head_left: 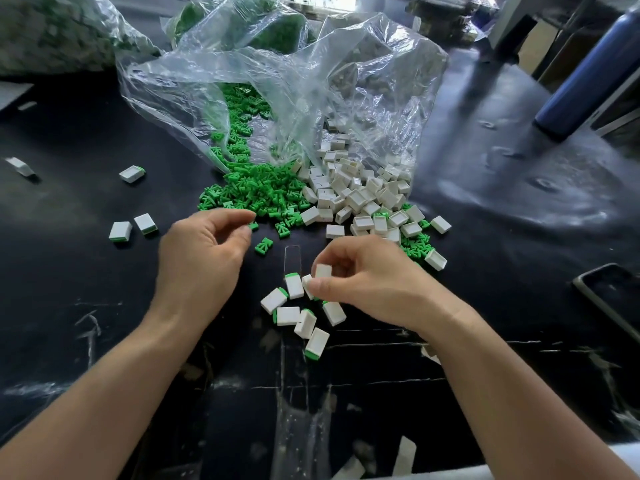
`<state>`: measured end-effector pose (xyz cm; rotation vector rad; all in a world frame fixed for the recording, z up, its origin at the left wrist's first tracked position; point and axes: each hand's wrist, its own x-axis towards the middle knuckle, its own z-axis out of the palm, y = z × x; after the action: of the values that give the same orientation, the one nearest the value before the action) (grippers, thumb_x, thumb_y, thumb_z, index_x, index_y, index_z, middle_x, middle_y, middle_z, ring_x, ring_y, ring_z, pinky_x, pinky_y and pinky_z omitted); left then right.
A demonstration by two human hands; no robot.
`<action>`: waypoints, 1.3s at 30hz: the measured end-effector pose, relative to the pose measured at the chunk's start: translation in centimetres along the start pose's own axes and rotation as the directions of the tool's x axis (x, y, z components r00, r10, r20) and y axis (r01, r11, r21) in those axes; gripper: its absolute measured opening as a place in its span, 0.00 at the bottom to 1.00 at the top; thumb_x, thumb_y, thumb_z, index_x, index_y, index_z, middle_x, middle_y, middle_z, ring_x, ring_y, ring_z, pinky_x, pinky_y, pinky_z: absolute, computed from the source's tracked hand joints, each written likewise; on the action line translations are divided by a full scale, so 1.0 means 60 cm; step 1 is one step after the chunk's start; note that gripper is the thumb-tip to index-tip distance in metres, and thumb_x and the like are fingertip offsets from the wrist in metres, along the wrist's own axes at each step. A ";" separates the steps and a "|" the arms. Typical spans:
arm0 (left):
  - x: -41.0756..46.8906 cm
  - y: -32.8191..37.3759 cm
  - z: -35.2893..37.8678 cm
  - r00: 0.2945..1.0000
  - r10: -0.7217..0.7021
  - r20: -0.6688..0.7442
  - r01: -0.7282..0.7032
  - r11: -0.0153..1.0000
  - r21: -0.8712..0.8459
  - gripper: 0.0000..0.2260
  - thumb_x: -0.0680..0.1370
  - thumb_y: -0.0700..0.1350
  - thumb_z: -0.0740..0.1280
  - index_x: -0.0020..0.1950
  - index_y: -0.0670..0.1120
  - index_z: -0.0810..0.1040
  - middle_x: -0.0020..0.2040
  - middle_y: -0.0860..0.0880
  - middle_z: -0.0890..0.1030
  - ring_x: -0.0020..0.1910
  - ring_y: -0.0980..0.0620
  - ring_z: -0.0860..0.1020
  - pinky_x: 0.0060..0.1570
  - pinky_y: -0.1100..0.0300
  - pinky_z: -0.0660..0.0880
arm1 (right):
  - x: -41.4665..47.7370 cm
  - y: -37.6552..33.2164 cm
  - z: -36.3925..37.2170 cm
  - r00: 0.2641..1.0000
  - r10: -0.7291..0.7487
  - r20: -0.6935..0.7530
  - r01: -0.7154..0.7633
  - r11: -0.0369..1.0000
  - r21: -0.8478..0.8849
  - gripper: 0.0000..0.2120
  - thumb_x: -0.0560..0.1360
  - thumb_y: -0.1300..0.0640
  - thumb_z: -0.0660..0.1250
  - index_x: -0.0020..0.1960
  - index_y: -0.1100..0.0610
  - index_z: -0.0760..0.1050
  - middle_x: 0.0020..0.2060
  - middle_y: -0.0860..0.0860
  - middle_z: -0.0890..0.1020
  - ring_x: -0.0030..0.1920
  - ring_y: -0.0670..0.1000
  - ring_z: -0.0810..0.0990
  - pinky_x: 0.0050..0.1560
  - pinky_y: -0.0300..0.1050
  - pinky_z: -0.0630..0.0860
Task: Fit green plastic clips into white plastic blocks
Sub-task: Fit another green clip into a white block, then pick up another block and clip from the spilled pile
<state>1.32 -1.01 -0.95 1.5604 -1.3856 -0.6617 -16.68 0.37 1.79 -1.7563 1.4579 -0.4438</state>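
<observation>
- Nearest, the scuffed black counter (104,341) lay bare under both forearms, with open room left of the left wrist. A few pale scraps sat by its near edge.
- The right hand (367,285) pinched a white rectangular plastic block (323,271) between the thumb and curled fingers, just above the counter.
- Below and left of that hand lay a loose cluster of finished white blocks with green ends (288,315), some of them touching.
- The left hand (201,251) hovered left of centre with curled fingers. Its forefinger and thumb tips met at a small green plastic clip (253,226); whether they pinched it could not be told.
- A single loose green clip (264,245) lay apart between the two hands.
- Beyond, a heap of green clips (256,192) touched a heap of white blocks (360,199). Both spilled from the mouth of a crumpled clear plastic bag (277,81).
- Well to the left, three stray finished blocks (120,231) sat with bare counter around them.
- At the right edge lay a dark flat rimmed slab (609,296), with glossy open counter between it and the heaps.
- Farthest off were a blue cylindrical bottle (585,71) on the right and a second bag of mixed green and white parts (52,32) on the left.
</observation>
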 end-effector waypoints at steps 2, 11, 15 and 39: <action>0.004 -0.004 0.000 0.998 0.058 0.003 -0.057 0.992 0.110 0.09 0.74 0.37 0.67 0.51 0.49 0.82 0.47 0.54 0.79 0.40 0.63 0.74 0.44 0.84 0.63 | 0.001 0.002 0.003 1.000 -0.015 0.024 0.016 0.998 -0.062 0.05 0.70 0.51 0.70 0.37 0.49 0.76 0.29 0.42 0.73 0.29 0.38 0.70 0.32 0.30 0.65; -0.003 -0.011 0.014 0.945 0.209 0.251 -0.303 0.848 0.436 0.16 0.74 0.35 0.67 0.61 0.43 0.78 0.61 0.44 0.76 0.60 0.42 0.71 0.60 0.56 0.63 | 0.005 0.006 -0.005 0.996 -0.006 -0.093 -0.004 0.995 -0.104 0.10 0.72 0.44 0.66 0.38 0.49 0.78 0.30 0.41 0.75 0.32 0.37 0.71 0.32 0.29 0.66; -0.008 -0.011 0.014 0.905 0.268 0.329 -0.400 0.798 0.450 0.11 0.73 0.32 0.67 0.54 0.40 0.82 0.55 0.43 0.81 0.55 0.39 0.75 0.55 0.51 0.69 | 0.019 0.018 0.000 0.950 -0.070 -0.305 0.002 0.976 -0.220 0.08 0.75 0.50 0.66 0.47 0.52 0.80 0.39 0.44 0.75 0.40 0.41 0.72 0.43 0.33 0.68; -0.011 0.009 0.006 0.978 0.040 0.203 -0.033 0.999 -0.038 0.10 0.73 0.34 0.69 0.43 0.49 0.82 0.36 0.56 0.81 0.34 0.63 0.78 0.36 0.76 0.71 | 0.049 0.039 0.014 0.893 -0.286 -0.349 0.048 0.829 -0.557 0.09 0.75 0.66 0.62 0.50 0.55 0.77 0.51 0.49 0.80 0.52 0.52 0.70 0.48 0.40 0.57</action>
<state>0.63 -0.44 -0.76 1.4687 -1.5412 -0.8372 -16.80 -2.11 -1.12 -2.3639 1.8645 -0.5734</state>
